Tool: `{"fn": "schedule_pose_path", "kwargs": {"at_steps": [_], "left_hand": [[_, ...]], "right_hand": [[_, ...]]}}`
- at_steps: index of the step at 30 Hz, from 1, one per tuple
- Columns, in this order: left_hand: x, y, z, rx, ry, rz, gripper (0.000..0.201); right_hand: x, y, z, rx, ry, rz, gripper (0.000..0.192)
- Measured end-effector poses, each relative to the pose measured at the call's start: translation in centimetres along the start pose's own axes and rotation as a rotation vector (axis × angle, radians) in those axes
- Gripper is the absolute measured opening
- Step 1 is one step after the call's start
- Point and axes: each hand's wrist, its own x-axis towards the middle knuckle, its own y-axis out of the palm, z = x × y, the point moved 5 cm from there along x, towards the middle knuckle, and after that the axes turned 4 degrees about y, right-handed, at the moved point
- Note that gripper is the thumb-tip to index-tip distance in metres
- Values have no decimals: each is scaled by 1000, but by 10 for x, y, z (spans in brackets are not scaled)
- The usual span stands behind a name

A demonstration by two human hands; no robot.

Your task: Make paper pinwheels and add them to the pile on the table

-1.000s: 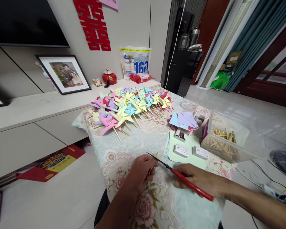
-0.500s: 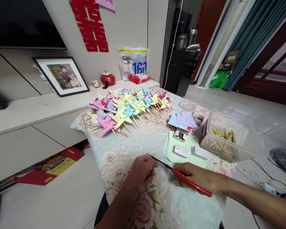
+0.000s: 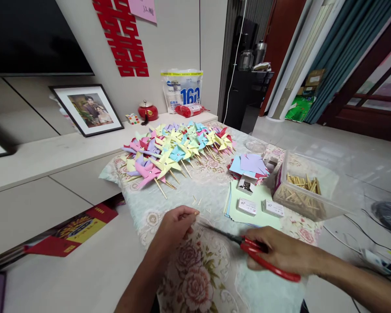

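Note:
My right hand (image 3: 273,250) is wrapped round a pair of scissors (image 3: 267,265) with red handles. Their dark blades point left and are blurred toward the tip, close to my left fingertips. My left hand (image 3: 177,224) is closed, thumb and forefinger pinched together above the flowered cloth. Something small and pale shows at those fingertips, too small to name. Just beyond them lie a few short pale slivers (image 3: 199,201). Farther back, many paper pinwheels (image 3: 166,163) on wooden sticks are heaped in pink, yellow, blue and purple.
On the right are cut paper squares (image 3: 254,163), green sheets (image 3: 233,213), small white boxes (image 3: 246,206) and an open box of metal fasteners (image 3: 246,184). A clear plastic tub (image 3: 339,195) holds short wooden sticks (image 3: 308,187). A cabinet (image 3: 29,150) borders the table's far left.
My left hand has drawn left, away from the scissors. The scissors have shifted slightly right and down. More pale slivers lie on the cloth, and the view has tilted a little.

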Motion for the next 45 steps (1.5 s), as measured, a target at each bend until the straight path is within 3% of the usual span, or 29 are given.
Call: {"fn": "schedule_pose_path", "kwargs": {"at_steps": [4, 6, 9, 11, 14, 17, 20, 23, 27, 31, 36, 40, 45], "left_hand": [[9, -24, -8, 402, 101, -161, 15], [14, -25, -11, 628, 168, -200, 14], [19, -19, -14, 952, 244, -236, 17], [19, -14, -14, 1103, 269, -273, 20], [15, -5, -13, 1213, 346, -350, 24], [9, 11, -5, 1243, 498, -295, 23], [6, 28, 5, 1273, 663, -165, 17], [6, 35, 11, 1383, 755, -117, 11], [8, 38, 10, 1495, 811, -168, 12], [9, 37, 9, 1456, 796, -257, 15], [5, 11, 10, 1112, 581, -404, 17], [2, -11, 9, 766, 437, -438, 18], [13, -16, 8, 542, 352, -362, 11]], "right_hand": [[-13, 21, 4, -343, -42, -169, 16], [-17, 34, 7, -465, -82, -220, 21], [-17, 50, 9, -608, -121, -264, 31], [-16, 59, 11, -779, -145, -319, 26], [-13, 71, 13, -1060, -171, -414, 13], [-9, 77, 14, -1222, -113, -364, 8], [-7, 72, 20, -1246, -55, -199, 8], [-4, 49, 31, -1145, -7, -75, 6], [16, 9, 59, -1029, -118, -301, 19], [50, 4, 70, -1072, -163, -414, 23], [76, 13, 72, -1090, -204, -363, 27], [84, -2, 69, -917, -43, -364, 24], [97, -10, 71, -826, 118, -403, 32]]}}
